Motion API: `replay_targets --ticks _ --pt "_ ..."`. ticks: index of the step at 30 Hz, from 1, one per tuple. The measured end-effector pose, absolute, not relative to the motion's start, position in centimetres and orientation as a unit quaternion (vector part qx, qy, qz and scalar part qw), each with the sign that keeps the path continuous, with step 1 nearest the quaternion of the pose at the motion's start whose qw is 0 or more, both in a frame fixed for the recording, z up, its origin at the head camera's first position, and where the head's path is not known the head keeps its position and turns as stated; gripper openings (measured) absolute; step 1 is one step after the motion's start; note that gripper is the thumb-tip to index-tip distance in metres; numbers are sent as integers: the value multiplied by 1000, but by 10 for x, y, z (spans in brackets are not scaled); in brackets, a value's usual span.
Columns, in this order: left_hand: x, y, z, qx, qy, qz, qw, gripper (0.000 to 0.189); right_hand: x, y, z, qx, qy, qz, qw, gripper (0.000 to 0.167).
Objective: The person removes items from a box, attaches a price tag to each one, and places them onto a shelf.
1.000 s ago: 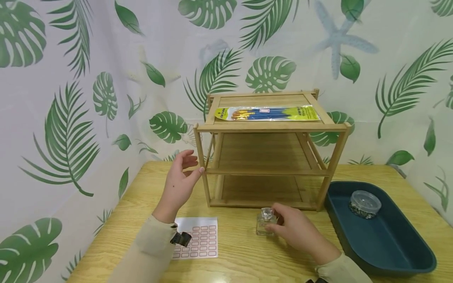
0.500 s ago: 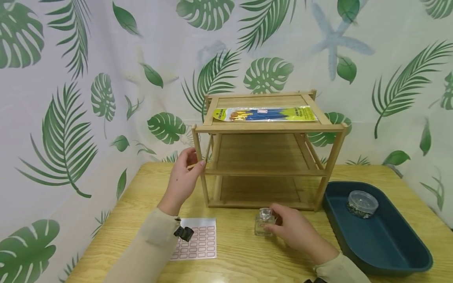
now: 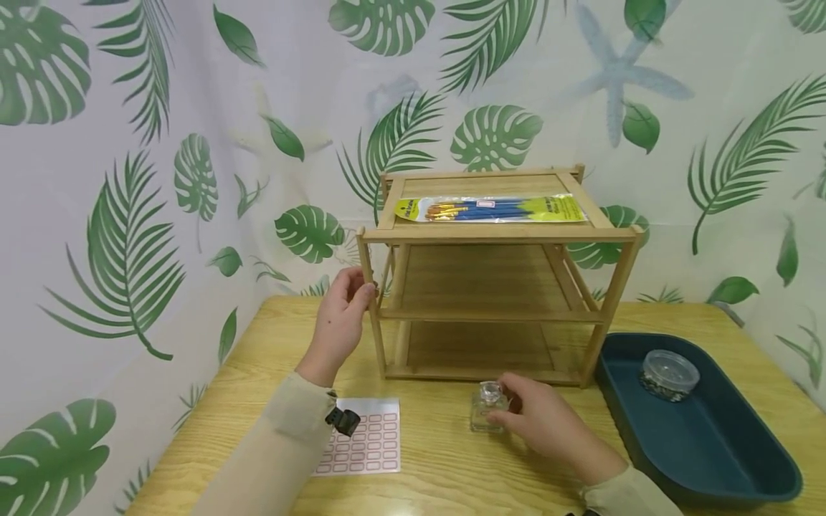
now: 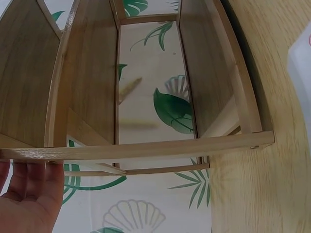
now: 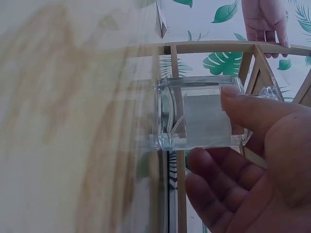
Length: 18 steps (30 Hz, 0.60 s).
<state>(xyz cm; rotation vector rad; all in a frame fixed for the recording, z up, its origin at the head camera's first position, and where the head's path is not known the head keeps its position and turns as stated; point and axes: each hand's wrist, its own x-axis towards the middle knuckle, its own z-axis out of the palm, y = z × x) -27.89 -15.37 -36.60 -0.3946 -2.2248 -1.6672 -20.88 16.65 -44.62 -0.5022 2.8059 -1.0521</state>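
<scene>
A small clear glass bottle (image 3: 489, 408) with a glass stopper stands upright on the table in front of a wooden shelf rack (image 3: 490, 314). My right hand (image 3: 538, 417) grips the bottle from its right side; in the right wrist view the thumb lies along the glass bottle (image 5: 206, 116). At the rack's left front post, my left hand (image 3: 342, 315) holds the wood with its fingers curled round it. In the left wrist view, part of the left hand (image 4: 31, 199) shows against the post, fingertips hidden behind it. A pack of blue-handled paintbrushes (image 3: 490, 208) lies on the top shelf, bearing a small red-bordered label.
A sheet of red-bordered labels (image 3: 374, 441) lies on the table, partly under the left sleeve. To the right stands a dark teal tray (image 3: 697, 444) holding a clear round lidded container (image 3: 670, 375). Leaf-patterned sheeting (image 3: 258, 179) encloses the table's back and sides.
My left hand has moved slightly up and right, from beside the rack's post to curling its fingers round it. My right hand and the glass bottle have stayed in place.
</scene>
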Motion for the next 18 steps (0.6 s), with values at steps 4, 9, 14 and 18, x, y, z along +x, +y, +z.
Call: replay_targets --ticks 4,9,14,18 --pt "-279 -153 -367 -143 -782 -584 167 29 -209 167 -445 -167 923 -342 48 26" --pt "-279 -153 -367 -149 -781 -581 173 30 -208 169 -442 -167 920 -353 33 36" --pt "-280 -154 -368 -155 -782 -577 179 30 -208 171 -427 -187 916 -356 -14 32" --pt "-281 -154 -369 -156 -781 -578 177 30 -207 174 -408 -203 917 -340 -44 34"
